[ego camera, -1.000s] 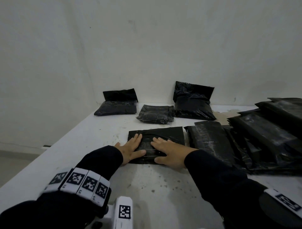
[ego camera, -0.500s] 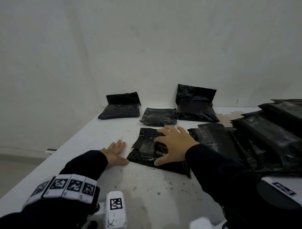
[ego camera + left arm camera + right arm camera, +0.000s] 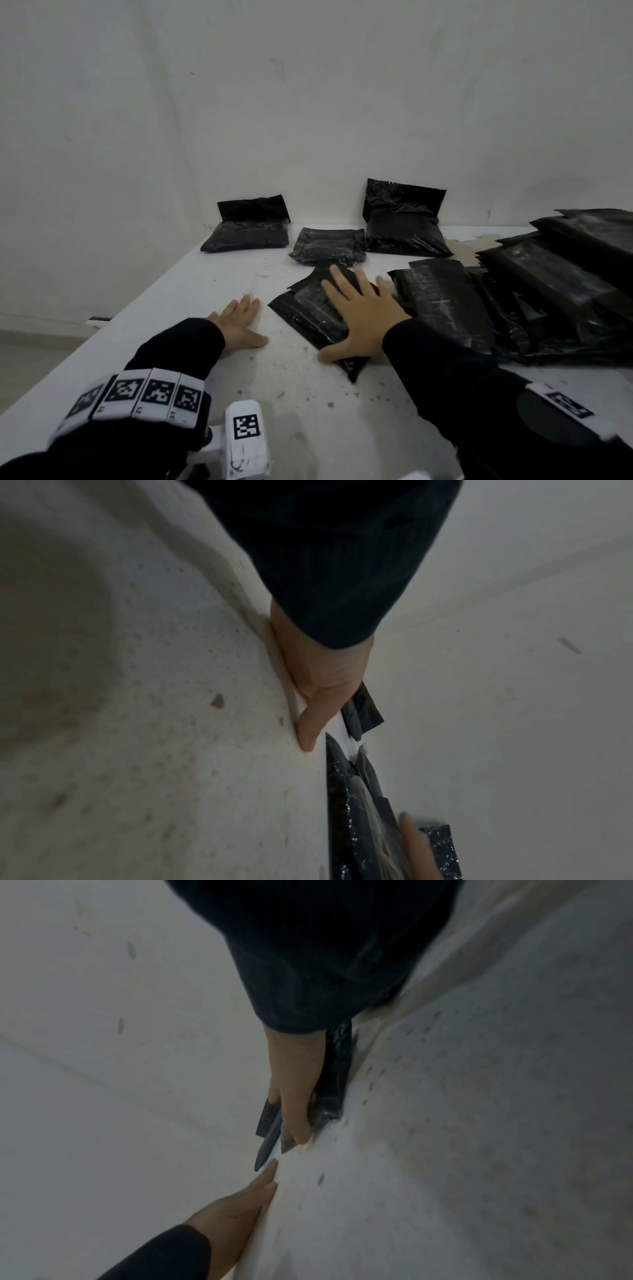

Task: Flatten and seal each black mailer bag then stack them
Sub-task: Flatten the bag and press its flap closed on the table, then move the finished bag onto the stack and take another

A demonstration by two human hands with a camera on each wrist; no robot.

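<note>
- On the white table (image 3: 178,291), we count three separate mailer bags (image 3: 325,245) by the wall, plus one stack (image 3: 548,291).
- Our right hand (image 3: 363,308) presses flat, fingers spread, on one mailer bag (image 3: 308,308).
- Our left hand (image 3: 236,322) lies flat, holding nothing.

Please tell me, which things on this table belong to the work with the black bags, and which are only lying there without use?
Belong to the job:
- mailer bag under the flat right hand
- three bags by the wall
- pile of bags at right
- left hand, flat on the table

Just lying about:
- brownish scrap near the wall; I cannot tell what it is
</note>
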